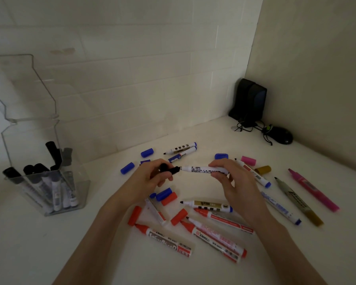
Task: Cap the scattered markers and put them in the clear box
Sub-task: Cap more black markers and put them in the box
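My right hand [234,182] grips a white marker [201,169] held level above the table, its tip pointing left. My left hand [150,179] pinches a black cap [170,170] right at that tip. The clear box [49,182] stands at the left with several black-capped markers upright inside. Around my hands lie several uncapped markers: red ones [164,239] in front, blue ones [181,150] behind, a gold one [298,202] and a pink one [314,191] at the right. Loose caps lie among them: blue [127,168], red [169,198], pink [248,160], gold [263,169].
The white table meets a tiled wall behind and a plain wall on the right. In the far right corner stand a black speaker [249,101], its tangled cable and a black mouse [282,135]. The box's clear lid [25,87] rises open behind it.
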A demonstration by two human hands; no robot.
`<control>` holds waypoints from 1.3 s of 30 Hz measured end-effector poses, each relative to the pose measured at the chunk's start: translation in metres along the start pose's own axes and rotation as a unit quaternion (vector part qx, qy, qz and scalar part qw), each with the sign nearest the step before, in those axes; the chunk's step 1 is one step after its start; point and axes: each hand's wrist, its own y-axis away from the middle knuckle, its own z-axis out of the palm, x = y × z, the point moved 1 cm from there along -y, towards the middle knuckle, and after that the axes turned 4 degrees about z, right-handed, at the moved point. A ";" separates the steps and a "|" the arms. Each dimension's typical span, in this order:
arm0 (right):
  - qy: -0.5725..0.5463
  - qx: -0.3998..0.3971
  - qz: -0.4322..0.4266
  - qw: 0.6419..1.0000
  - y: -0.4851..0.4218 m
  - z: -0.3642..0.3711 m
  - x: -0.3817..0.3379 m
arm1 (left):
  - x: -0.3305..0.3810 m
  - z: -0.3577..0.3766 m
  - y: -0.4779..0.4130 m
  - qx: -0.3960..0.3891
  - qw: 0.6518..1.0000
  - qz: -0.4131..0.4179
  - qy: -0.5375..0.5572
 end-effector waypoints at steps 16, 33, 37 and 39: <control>0.061 0.006 -0.027 0.998 0.003 0.000 0.001 | -0.003 0.002 0.001 0.011 1.000 -0.008 -0.015; -0.061 -0.051 -0.023 0.997 0.012 0.000 0.001 | 0.006 0.003 0.009 0.007 0.994 0.020 0.109; -0.054 -0.068 0.003 0.996 0.014 0.003 0.003 | 0.005 0.001 0.010 -0.011 0.993 0.033 0.110; -0.048 -0.074 0.004 0.996 0.015 0.003 0.001 | 0.004 0.000 0.011 -0.022 0.993 0.037 0.113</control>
